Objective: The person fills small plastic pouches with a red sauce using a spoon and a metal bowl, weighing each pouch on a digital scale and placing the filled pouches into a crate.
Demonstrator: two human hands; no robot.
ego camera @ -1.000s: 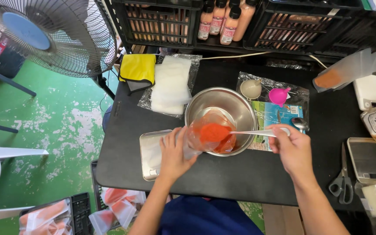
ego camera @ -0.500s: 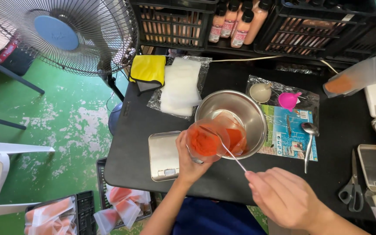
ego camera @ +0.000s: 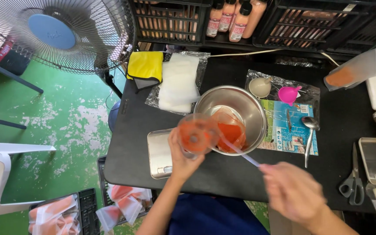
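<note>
Your left hand (ego camera: 183, 159) was clamped on the clear cup (ego camera: 198, 133) of orange sauce, tipped over the steel bowl (ego camera: 233, 117) just beyond it. Right hand (ego camera: 293, 193), blurred, pinched a thin clear stick (ego camera: 239, 151). Risk: cup tilted at the rim, sauce could drip onto the scale (ego camera: 159, 153) beneath. Spoon (ego camera: 310, 132) and scissors (ego camera: 351, 180) lay right of the right hand.

four bottles (ego camera: 233, 17), two funnels (ego camera: 289, 94), one bowl (ego camera: 249, 102)
</note>
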